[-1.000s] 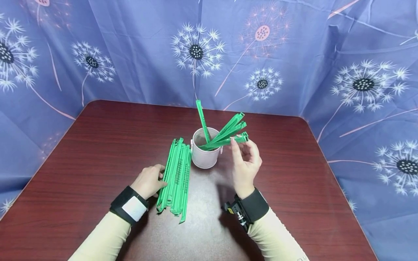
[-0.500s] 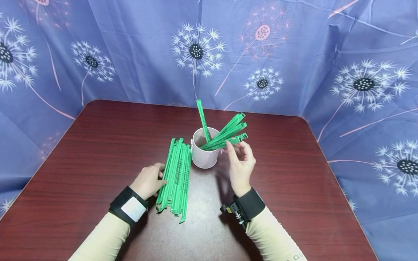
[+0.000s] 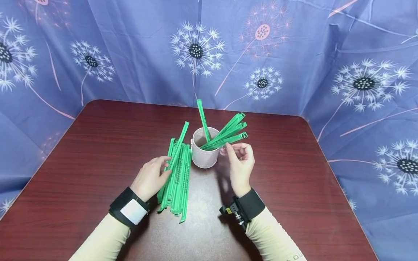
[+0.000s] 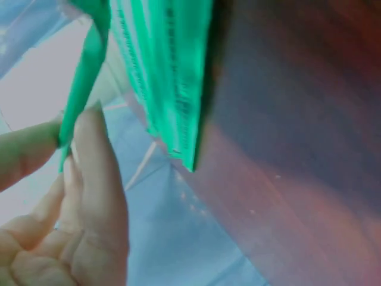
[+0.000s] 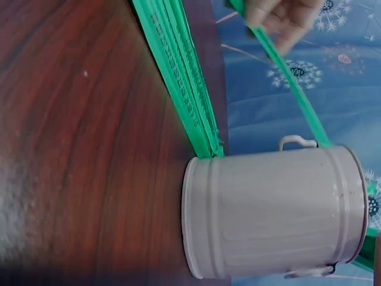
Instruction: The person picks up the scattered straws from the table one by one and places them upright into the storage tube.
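Between thumb and fingers, my left hand (image 3: 148, 177) pinches one long, thin green printed packet (image 3: 181, 137), slanted above the pile; the left wrist view shows the pinched packet (image 4: 83, 83) up close. Several like packets lie in a pile (image 3: 182, 185) on the table under that hand. Right of them stands a pale pink bucket (image 3: 205, 159) with small side handles. One packet (image 3: 203, 117) leans to the back in it, and several packets (image 3: 230, 130) lean right over its rim. My right hand (image 3: 242, 166) has bent fingers at the bucket's right handle; whether they grip it is unclear.
The dark red wooden table (image 3: 287, 174) has rounded back corners. Behind it hangs a blue curtain (image 3: 140, 47) with dandelion prints. Each wrist wears a black strap, and a small camera (image 3: 236, 212) sits on the right one.
My left hand has lifted one packet off the pile, its top now pointing up and back. At the bucket my right hand has come left and down, away from the ends of the leaning packets.
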Motion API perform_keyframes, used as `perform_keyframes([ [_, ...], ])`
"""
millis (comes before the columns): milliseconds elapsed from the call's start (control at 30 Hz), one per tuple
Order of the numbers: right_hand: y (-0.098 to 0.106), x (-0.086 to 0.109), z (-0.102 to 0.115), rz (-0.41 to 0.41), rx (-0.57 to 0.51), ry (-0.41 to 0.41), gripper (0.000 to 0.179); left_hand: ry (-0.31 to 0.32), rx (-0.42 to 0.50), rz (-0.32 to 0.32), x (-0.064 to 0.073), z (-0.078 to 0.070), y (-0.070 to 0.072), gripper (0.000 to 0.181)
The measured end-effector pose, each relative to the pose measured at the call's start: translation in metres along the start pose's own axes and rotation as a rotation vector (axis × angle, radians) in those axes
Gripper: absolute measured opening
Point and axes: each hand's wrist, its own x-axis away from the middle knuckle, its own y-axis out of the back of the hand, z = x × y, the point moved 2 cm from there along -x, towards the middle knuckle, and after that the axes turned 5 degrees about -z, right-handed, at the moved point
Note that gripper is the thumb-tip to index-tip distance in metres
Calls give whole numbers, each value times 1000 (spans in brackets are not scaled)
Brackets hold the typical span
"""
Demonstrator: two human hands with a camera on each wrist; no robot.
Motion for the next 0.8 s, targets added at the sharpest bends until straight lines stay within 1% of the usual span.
perform_keyframes([
  [100,-3,4,3,64,-14,-16,11,-44,43,-24,0,-8,1,36],
  [200,-8,7,7,131,-33,-47,20,-107,75,-49,1,-15,1,33],
  [300,-12,9,11,174,-40,-92,29,-182,96,-82,2,-22,2,32],
  [400,-15,10,14,193,-31,-131,34,-247,125,-106,4,-28,3,32],
  [500,-18,11,18,205,-37,-149,37,-306,150,-123,4,-31,3,33],
  [667,-22,13,27,202,-90,-132,28,-405,166,-150,4,-33,3,34],
  [800,-24,15,32,194,-111,-101,24,-451,167,-157,5,-33,3,33],
])
